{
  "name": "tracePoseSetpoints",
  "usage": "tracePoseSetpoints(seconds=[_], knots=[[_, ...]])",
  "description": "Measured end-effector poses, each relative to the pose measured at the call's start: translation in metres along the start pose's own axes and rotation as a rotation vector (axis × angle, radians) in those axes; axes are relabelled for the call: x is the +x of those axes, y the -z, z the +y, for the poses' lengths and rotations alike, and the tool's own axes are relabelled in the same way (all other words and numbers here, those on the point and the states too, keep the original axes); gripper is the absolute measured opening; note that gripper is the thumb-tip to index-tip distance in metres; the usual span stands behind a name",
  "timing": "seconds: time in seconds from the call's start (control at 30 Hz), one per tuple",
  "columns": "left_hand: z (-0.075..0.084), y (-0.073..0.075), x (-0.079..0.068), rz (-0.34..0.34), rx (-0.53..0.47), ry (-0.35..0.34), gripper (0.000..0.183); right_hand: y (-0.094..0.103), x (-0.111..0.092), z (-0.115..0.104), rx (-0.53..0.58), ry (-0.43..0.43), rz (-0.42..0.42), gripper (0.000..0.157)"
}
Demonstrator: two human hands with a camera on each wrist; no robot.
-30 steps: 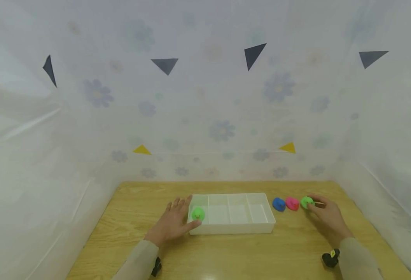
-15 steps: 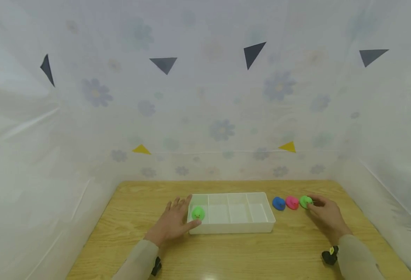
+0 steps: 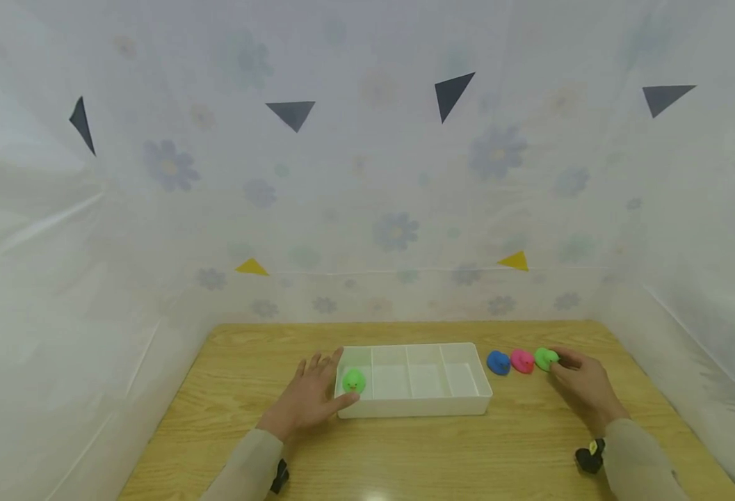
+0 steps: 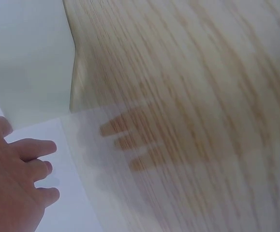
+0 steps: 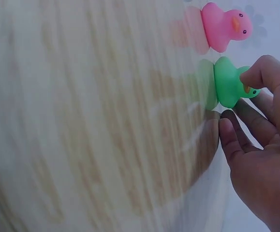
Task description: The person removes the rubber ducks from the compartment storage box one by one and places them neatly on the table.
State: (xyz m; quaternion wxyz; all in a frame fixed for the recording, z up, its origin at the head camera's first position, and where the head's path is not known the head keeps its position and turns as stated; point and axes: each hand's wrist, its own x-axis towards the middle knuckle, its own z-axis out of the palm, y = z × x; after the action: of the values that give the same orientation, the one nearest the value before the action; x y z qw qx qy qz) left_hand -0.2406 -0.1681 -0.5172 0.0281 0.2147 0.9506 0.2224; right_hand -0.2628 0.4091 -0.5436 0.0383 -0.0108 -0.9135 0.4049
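A green rubber duck (image 3: 544, 359) stands on the table at the right, and my right hand (image 3: 586, 383) pinches it by the head. In the right wrist view the thumb (image 5: 268, 71) covers part of that head. Beside it stand a pink rubber duck (image 3: 522, 361) and a blue rubber duck (image 3: 498, 362). My left hand (image 3: 309, 396) lies at the left end of a white divided tray (image 3: 414, 406), fingers spread, index finger and thumb touching its corners. Another green duck (image 3: 354, 380) sits in the leftmost compartment.
The wooden table (image 3: 430, 459) runs back to a pale flowered sheet (image 3: 398, 174), which also encloses both sides. Yellow triangles (image 3: 514, 261) and dark triangles mark the sheet. Black devices sit at both wrists.
The right hand has shifted the green duck slightly left, closer to the pink duck. The left hand and the tray stay as they were; the head view has tilted a little.
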Motion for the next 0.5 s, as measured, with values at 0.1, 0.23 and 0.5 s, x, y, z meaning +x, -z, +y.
tracePoseSetpoints(seconds=[0.1, 0.23, 0.5], knots=[[0.0004, 0.0006, -0.0008, 0.000, 0.003, 0.004, 0.098, -0.0003, 0.0004, 0.0004, -0.024, 0.014, 0.016, 0.054], [0.0003, 0.0009, -0.0008, 0.001, 0.007, 0.009, 0.098, -0.0009, 0.0004, 0.0000, -0.042, 0.018, 0.011, 0.054], [-0.0015, -0.0003, 0.0006, 0.012, 0.019, -0.008, 0.099, 0.0017, -0.0038, -0.0020, -0.039, 0.001, 0.014, 0.065]])
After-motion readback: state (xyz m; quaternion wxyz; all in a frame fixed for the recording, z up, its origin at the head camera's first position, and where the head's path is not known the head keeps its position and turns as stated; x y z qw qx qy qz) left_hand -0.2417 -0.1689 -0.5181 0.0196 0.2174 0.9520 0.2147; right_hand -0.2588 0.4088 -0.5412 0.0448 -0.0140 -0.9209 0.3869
